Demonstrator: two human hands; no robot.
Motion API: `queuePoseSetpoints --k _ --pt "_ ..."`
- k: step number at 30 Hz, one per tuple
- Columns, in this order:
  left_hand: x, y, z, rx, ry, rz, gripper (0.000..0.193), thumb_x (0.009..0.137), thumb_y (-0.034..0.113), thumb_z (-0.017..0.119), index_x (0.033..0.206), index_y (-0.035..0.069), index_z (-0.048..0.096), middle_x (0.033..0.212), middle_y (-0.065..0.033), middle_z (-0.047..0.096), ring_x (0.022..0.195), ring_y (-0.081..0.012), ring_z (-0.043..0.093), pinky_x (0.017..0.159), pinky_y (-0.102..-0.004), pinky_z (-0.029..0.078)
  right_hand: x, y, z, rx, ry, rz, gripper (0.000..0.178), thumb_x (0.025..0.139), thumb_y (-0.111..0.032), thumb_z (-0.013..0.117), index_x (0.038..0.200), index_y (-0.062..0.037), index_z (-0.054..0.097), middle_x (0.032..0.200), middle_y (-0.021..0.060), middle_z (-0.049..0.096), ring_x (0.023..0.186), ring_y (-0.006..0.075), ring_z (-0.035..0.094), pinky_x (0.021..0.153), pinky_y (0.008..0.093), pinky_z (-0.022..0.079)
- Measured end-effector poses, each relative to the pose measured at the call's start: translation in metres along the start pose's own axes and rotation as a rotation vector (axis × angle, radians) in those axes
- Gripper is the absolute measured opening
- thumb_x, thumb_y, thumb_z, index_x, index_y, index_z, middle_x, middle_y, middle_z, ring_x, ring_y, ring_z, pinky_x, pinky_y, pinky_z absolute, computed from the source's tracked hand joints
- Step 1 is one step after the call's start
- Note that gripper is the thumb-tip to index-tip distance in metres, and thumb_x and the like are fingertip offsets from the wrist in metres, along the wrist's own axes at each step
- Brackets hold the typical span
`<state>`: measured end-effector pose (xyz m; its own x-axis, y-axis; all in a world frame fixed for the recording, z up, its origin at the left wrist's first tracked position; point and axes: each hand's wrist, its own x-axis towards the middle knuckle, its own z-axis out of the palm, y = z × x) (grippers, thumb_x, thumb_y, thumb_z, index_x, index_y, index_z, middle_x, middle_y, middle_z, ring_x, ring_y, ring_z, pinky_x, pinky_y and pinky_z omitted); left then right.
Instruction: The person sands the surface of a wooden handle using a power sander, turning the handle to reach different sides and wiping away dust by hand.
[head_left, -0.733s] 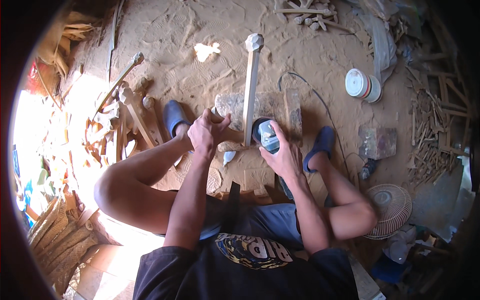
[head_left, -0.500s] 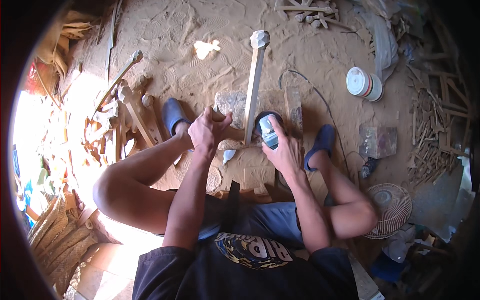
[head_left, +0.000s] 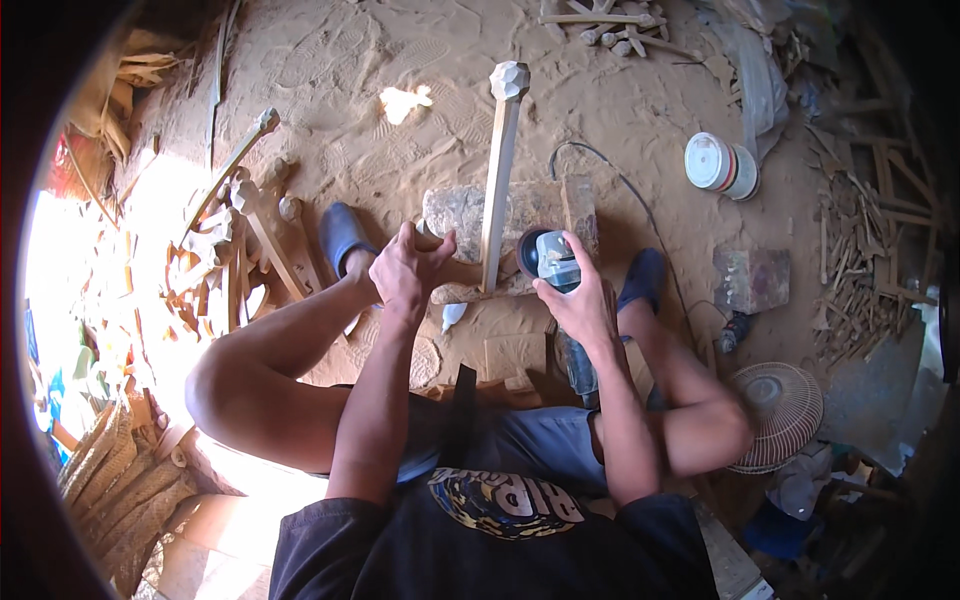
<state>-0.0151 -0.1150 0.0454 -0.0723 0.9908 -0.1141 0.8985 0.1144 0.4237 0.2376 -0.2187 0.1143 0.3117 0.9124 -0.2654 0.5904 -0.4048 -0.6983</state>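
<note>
My left hand (head_left: 405, 268) is closed around the curved lower end of a carved wooden leg (head_left: 497, 190). The leg's pale, straight shaft points away from me and ends in a faceted knob. It rests against a thick wooden block (head_left: 455, 208) on the ground between my feet. In my right hand (head_left: 588, 300) is an angle grinder (head_left: 558, 256), gripped around its head. Its dark round disc (head_left: 530, 254) faces the shaft from the right, with a small gap between them. The grinder's body shows below my hand, partly hidden by my wrist.
A dark cable (head_left: 640, 200) curves over the sandy floor beyond the block. Carved wooden pieces (head_left: 265, 225) are piled at the left. A white bucket (head_left: 712, 163), a stained block (head_left: 752, 280) and a round fan (head_left: 775, 415) stand at the right, near heaped wood offcuts (head_left: 860, 270).
My right hand has moved slightly right and turned the grinder, so its disc now faces the shaft sideways and its body shows below. My left hand keeps its hold on the leg.
</note>
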Motion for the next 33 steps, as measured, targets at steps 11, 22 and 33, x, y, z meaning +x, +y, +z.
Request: queuePoseSetpoints --k 11,22,33 --pt "-0.001 -0.01 0.007 -0.026 0.055 0.061 0.065 0.081 0.069 0.08 0.088 0.006 0.065 0.089 -0.0188 0.079 0.086 -0.039 0.078 0.08 -0.0493 0.06 0.006 0.008 0.005 -0.071 0.005 0.027 0.085 0.085 -0.029 0.085 0.161 -0.0184 0.048 0.138 0.0223 0.072 0.117 0.0425 0.073 0.1 0.0473 0.058" --pt "0.023 0.001 0.015 0.086 -0.086 0.043 0.062 0.091 0.062 0.073 0.11 0.003 0.068 0.118 -0.0247 0.075 0.112 -0.0366 0.074 0.099 -0.0492 0.055 -0.02 -0.001 -0.035 -0.114 0.274 -0.152 0.085 0.087 -0.027 0.084 0.162 -0.0183 0.046 0.143 0.024 0.068 0.114 0.0455 0.073 0.093 0.0521 0.06" --pt "-0.014 -0.003 0.06 0.101 -0.323 0.83 0.054 0.078 0.031 0.074 0.12 0.0 0.063 0.12 -0.0171 0.065 0.126 -0.0331 0.058 0.114 -0.0483 0.041 -0.063 0.009 -0.037 -0.07 0.369 -0.305 0.082 0.084 -0.018 0.089 0.156 -0.0079 0.051 0.138 0.024 0.07 0.118 0.0416 0.073 0.096 0.0468 0.061"
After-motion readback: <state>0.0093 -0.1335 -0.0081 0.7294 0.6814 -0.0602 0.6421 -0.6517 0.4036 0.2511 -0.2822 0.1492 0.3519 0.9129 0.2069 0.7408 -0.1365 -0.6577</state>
